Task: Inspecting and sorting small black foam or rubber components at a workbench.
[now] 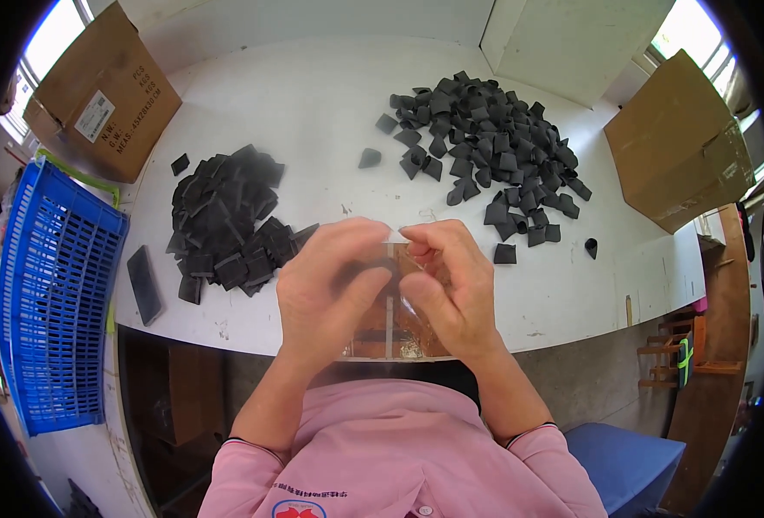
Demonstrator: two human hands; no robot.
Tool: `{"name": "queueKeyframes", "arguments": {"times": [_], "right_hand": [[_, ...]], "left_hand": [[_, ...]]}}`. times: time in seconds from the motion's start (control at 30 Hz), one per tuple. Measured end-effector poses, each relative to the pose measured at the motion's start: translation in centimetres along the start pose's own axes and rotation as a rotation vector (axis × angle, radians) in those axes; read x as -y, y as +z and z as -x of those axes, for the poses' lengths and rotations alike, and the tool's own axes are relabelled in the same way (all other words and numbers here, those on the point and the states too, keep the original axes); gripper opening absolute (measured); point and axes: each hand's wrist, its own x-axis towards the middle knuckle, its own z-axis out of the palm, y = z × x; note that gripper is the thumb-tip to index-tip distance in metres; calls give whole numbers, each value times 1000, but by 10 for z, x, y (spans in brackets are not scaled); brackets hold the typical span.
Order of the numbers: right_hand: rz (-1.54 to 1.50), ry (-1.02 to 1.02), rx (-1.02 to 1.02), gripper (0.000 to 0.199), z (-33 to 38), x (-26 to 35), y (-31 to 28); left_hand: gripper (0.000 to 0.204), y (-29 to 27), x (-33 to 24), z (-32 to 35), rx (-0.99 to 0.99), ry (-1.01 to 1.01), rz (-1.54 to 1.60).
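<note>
My left hand (326,281) and my right hand (451,289) face each other over a brown board (373,338) at the table's front edge. A pale strip (389,324) runs down the board. The left hand is smeared by motion, its fingers bent over a dark patch that I cannot make out. On the right, my fingers are curled inward, and a thin glossy edge shows beside the thumb. Whatever lies within that hand is mostly hidden. Nearest to the left hand lies a heap of flat black pieces (226,203), one of them reaching behind it.
Black folded, tube-like pieces (494,129) form a pile at the far right, with a few strays around. A dark phone-shaped slab (144,285) lies left. Cardboard boxes stand at left (105,95) and right (684,142). A blue basket (62,293) flanks the table; a blue seat (624,462) is behind right.
</note>
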Motion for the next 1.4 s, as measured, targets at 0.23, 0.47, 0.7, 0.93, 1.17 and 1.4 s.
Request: {"name": "queueKeyframes", "arguments": {"times": [0.23, 0.47, 0.7, 0.93, 1.17, 1.4], "right_hand": [[202, -175, -45, 30, -1, 18, 18], [360, -290, -43, 15, -5, 14, 14], [398, -323, 10, 21, 3, 6, 13], [-559, 479, -8, 17, -32, 7, -23], [-416, 721, 67, 18, 29, -32, -3], [-248, 725, 192, 15, 70, -42, 9]], "left_hand": [[9, 7, -4, 8, -212, -251, 730], [9, 3, 0, 17, -177, -353, 903], [9, 2, 3, 23, -205, -304, 714], [16, -1, 48, 38, -153, -333, -4], [23, 15, 95, 65, 369, -98, -942], [13, 0, 103, 61, 271, 52, -733]]}}
